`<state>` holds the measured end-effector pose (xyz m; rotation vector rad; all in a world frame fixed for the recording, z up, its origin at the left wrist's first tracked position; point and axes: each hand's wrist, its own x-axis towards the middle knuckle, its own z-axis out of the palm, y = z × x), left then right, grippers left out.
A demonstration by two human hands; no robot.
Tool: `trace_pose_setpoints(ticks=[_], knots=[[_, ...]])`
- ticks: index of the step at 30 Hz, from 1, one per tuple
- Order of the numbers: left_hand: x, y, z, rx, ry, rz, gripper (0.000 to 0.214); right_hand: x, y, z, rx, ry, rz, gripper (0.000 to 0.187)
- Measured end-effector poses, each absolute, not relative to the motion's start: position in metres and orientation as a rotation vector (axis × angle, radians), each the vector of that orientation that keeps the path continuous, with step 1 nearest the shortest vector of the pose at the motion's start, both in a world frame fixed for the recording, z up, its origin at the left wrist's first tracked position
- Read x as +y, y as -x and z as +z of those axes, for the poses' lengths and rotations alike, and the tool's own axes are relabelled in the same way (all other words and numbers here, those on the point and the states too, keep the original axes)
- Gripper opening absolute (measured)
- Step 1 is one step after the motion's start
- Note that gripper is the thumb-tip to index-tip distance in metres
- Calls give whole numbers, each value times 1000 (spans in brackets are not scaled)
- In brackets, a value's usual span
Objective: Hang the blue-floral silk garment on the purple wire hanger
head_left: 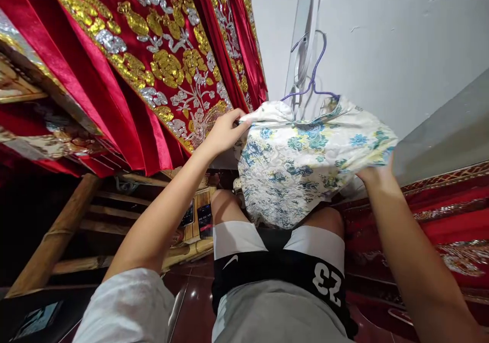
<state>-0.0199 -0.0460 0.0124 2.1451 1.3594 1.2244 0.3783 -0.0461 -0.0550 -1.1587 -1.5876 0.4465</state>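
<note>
"What is the purple hanger (pixel 314 74) carrying?"

"Its thin, curving arms are disappearing into the neckline of a floral top (pixel 286 172), which is hanging directly below the hook. The pale cloth is looking light and crinkled, with blue, green and yellow blossoms scattering over it."

"And your hands?"

"My left hand (pixel 229 131), left of the hanger, is pinching the top's edge, thumb and fingers closing on the cloth. My right hand (pixel 376 172) is reaching under the sleeve, lower and to the hanger's right; fabric is hiding my fingers, so I can't tell how far open they are or whether they're gripping."

"What is surrounding it all?"

"Left of the hanger, a red curtain (pixel 168 68) is glinting with gold and silver sequin flowers. Behind the hanger, a scuffed white wall (pixel 397 37) is rising. Well below, leftward, rounded bamboo poles (pixel 71 226) are forming a frame."
</note>
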Motion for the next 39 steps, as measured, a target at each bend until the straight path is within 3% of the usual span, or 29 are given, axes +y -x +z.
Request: trace_pose_setpoints(ticks=[2,3,7,10,21,28,30,34,39], knots=[[-46,26,-1,1474,-2031,1298,18,-56,-385,-51,-1410,1142,690,79],[-45,27,-7,1529,-1983,1309,22,-61,-387,-48,-1297,1124,834,82],[-36,18,-17,1712,-1962,1200,41,-72,-385,-30,-1017,963,1072,41],[-34,9,-12,1690,-2063,1331,46,-72,-373,-14,-880,814,1025,32],[-70,11,-9,1388,-1757,2311,20,-104,-330,-3,-619,665,1165,36],[-119,-8,-15,1178,-2025,2360,4,-87,-339,4,-574,626,1148,36],[-138,-15,-16,1133,-2372,2160,12,-89,-339,10,-580,618,1138,34],[-154,-21,-15,1272,-2694,1627,51,-113,-337,17,-539,631,975,41],[-132,-25,-12,1465,-2728,1627,84,-168,-345,-22,-578,736,708,27]])
